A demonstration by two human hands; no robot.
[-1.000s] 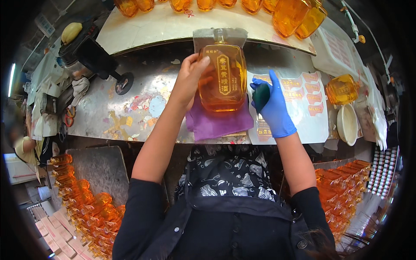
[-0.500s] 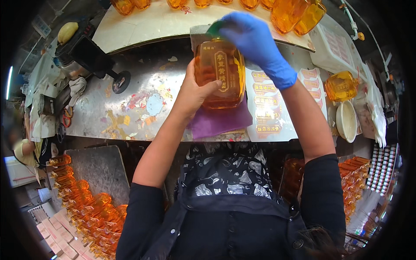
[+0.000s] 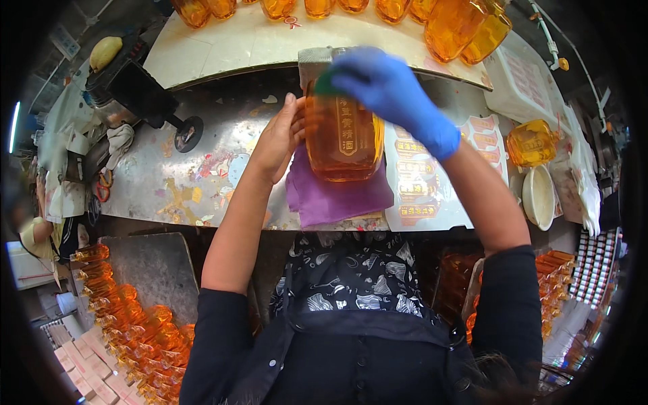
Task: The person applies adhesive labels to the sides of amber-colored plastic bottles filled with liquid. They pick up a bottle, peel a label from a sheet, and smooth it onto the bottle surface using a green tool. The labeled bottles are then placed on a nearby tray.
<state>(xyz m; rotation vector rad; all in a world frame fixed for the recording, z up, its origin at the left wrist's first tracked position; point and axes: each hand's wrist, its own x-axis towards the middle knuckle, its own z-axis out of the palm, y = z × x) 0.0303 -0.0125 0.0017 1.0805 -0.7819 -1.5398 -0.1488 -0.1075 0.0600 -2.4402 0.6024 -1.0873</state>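
An amber glass bottle (image 3: 344, 162) with a gold-edged label lies face up on a folded purple cloth (image 3: 310, 202), its base toward me. My bare left hand (image 3: 275, 138) is beside the bottle's left edge, thumb raised and fingers stretched against the glass. In a blue glove, my right hand (image 3: 381, 84) is closed on a flat green pad (image 3: 331, 82) over the upper end of the label. Motion blurs the pad, so its exact kind is unclear. The glove and pad hide the bottle's neck and part of the label.
Label sheets (image 3: 418, 182) lie right of the cloth. Several amber bottles line the raised board (image 3: 223, 50) at the back. Another bottle (image 3: 532, 143) and a white bowl (image 3: 538, 196) are at the right. A black stand (image 3: 145, 91) occupies the left; more bottles (image 3: 128, 324) sit below.
My left hand has loosened from the bottle, its thumb coming off the front. My right hand has brought the green pad down onto the label's upper part. The bottle sits slightly lower.
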